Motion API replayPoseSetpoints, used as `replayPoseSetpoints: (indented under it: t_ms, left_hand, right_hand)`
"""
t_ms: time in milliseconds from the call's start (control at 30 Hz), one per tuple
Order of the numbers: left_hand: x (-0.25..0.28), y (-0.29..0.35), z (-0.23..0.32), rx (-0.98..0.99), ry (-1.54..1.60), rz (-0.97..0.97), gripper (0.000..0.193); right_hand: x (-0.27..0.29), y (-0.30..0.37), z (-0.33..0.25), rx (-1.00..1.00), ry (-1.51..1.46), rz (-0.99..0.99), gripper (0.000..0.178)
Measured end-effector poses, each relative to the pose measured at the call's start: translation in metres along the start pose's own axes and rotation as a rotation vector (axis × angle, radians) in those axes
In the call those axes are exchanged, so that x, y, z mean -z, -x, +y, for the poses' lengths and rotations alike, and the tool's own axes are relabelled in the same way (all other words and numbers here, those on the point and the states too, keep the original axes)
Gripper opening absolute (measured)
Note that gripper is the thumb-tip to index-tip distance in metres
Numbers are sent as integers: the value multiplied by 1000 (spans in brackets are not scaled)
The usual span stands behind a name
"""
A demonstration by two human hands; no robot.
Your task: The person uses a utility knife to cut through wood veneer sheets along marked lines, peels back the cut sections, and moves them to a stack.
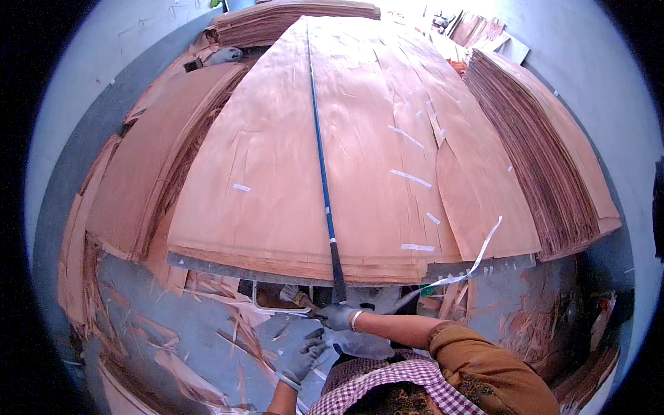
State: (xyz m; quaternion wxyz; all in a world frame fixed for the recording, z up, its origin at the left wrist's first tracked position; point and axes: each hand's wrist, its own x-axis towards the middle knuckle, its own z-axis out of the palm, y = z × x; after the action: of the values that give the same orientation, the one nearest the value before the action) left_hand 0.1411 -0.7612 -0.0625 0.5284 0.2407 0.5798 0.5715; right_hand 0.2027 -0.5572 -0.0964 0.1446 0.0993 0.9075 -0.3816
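Note:
A large sheet of pale wood veneer [277, 145] lies on a stack on the worktable, with white tape strips on it. Down its middle runs a long blue pole [321, 159] with a black grip at the near end. My right hand [339, 317], in a grey glove, is closed just below that grip; a dark thing shows at its fingertips, too small to name. A brush [294, 297] with a wooden handle sits beside these fingers. Lower left, my gloved left hand [303, 358] is held with fingers apart, and I see nothing in it.
Tall veneer stacks stand on the left [152, 159] and right [536, 145], with another stack [290, 21] at the far end. A white tape strip [484, 252] curls off the near edge. Veneer scraps [187, 377] litter the floor. A white metal frame [257, 301] juts below the table edge.

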Motion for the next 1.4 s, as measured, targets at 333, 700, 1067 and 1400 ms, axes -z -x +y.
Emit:
replayPoseSetpoints:
  t_ms: [333, 700, 1067, 1400]
  left_hand:
    - [83, -84, 34, 214, -1217, 323, 16]
    - [149, -171, -11, -352, -1630, 594, 36]
    - [227, 114, 87, 748, -1196, 982, 22]
    - [142, 184, -7, 747, -1222, 658, 22]
  right_hand:
    - [-1, 13, 2, 139, -275, 468, 25]
    - [41, -28, -53, -160, -101, -61, 35]
    - [23, -31, -24, -289, -542, 29, 35]
    - [43, -7, -55, -103, -107, -47, 26]
